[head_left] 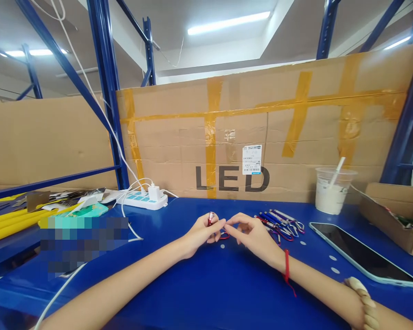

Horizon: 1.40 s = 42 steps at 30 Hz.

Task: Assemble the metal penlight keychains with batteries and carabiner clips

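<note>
My left hand [203, 234] is closed around a red carabiner keychain [210, 218], whose shiny cylindrical end sticks up above the fingers. Part of a red clip loop shows below, between the two hands. My right hand [253, 233], with a red string on its wrist, meets the left fingertips in a pinch. Whatever lies in that pinch is too small or hidden to make out. Just beyond the right hand rests a pile of carabiner keychains [282, 223] in red, blue and silver, partly covered by that hand.
A phone [363, 254] lies at the right, near a plastic cup with a straw [333, 190] and an open cardboard box [395, 220]. On the left are a white power strip [142, 200], loose cables and yellow tubes [19, 220]. Cardboard [179, 151] walls the back of the blue table [223, 293].
</note>
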Each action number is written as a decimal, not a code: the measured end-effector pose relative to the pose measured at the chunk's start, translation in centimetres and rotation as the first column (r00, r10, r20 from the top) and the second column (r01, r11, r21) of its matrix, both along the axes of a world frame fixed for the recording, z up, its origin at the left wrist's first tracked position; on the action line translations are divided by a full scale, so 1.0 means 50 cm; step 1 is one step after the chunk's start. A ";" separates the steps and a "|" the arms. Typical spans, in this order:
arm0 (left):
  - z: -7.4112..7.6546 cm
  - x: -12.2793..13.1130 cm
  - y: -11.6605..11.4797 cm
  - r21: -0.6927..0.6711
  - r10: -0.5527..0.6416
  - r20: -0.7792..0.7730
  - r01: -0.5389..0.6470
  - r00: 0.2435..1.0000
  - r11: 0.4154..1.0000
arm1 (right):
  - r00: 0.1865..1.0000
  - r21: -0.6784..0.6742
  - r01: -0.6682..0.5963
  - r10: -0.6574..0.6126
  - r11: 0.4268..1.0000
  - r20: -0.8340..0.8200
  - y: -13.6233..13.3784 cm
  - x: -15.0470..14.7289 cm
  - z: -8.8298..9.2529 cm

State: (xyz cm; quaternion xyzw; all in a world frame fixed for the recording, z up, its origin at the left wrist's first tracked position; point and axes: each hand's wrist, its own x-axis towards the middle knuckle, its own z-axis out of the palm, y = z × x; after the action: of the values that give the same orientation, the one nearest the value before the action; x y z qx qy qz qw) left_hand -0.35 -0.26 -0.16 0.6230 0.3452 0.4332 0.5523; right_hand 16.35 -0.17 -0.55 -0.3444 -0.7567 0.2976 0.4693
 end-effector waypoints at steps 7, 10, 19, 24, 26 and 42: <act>0.000 0.004 -0.006 0.044 0.058 -0.087 -0.054 0.995 0.998 | 0.994 0.186 0.072 -0.087 0.980 0.074 -0.005 -0.002 0.000; 0.001 0.008 -0.006 0.003 0.095 -0.088 -0.095 0.992 0.995 | 0.981 0.302 0.124 -0.162 0.945 0.103 -0.003 0.002 -0.004; 0.006 0.017 -0.014 -0.091 0.182 -0.066 -0.187 0.981 0.978 | 0.952 0.536 0.097 -0.235 0.839 0.195 -0.005 0.010 -0.012; 0.002 0.016 -0.013 -0.080 0.143 -0.051 -0.146 0.988 0.986 | 0.940 0.546 0.092 -0.254 0.833 0.228 -0.011 0.006 -0.008; 0.004 0.015 -0.012 -0.068 0.143 -0.056 -0.147 0.988 0.987 | 0.949 0.530 0.095 -0.238 0.842 0.208 -0.011 0.005 -0.007; -0.005 0.017 -0.025 0.373 0.106 -0.371 0.043 0.923 0.927 | 0.985 0.394 0.171 -0.149 0.903 -0.086 -0.013 0.004 0.005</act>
State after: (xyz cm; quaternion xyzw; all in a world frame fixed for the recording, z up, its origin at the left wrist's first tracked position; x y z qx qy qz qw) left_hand 0.49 -1.51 -0.39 0.7836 0.3681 0.3694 0.3377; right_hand 16.56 -0.84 -0.28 -0.2940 -0.7577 0.1060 0.5729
